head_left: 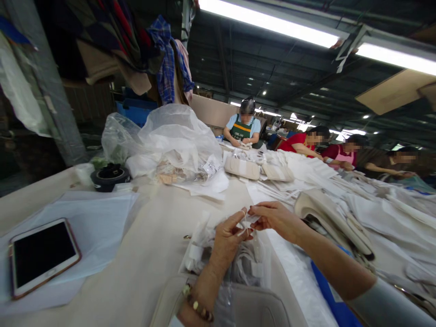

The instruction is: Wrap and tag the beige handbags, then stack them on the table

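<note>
My left hand, a beaded bracelet at its wrist, is closed in a pinch with a thin white string looped over its fingertips. Opposite it, my right hand pinches the same small spot, fingertips almost touching the left ones. Between them shows a small whitish piece, too small to name. Below the hands lies a clear plastic bag with a pale strap bundled inside. Nearest me is a cream bag, partly hidden by my left forearm.
A phone lies on white sheets at the left, with a black round object beyond it. Crumpled plastic is heaped at the back. Wrapped cream bags and white material cover the right. Several people work at the far side.
</note>
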